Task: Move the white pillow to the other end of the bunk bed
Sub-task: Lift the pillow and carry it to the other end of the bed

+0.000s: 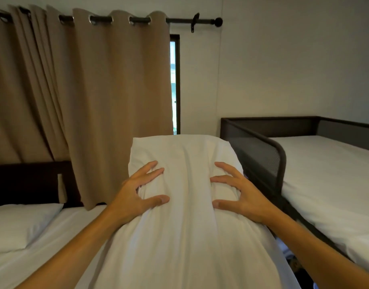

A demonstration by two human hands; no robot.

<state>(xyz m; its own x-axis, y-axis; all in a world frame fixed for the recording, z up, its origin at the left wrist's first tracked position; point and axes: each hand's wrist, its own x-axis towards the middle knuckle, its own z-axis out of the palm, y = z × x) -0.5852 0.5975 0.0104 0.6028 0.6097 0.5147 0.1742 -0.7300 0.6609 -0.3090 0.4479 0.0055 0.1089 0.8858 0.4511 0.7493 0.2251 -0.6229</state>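
At far left, a second white pillow lay flat on a white-sheeted bed with a dark headboard. Behind it hung a tan fabric curtain, pleated, on metal eyelets along a black curtain rod. The left hand extended forward, fingers spread and curled, its grip bunching the cloth of the white pillow. The pillow was soft, creased, held up at centre frame between both beds. The right hand mirrored that pose, its grip pinching the pillow's right side. At right stood the bunk bed, with a dark mesh guard rail and a smooth white mattress. No writing was legible.
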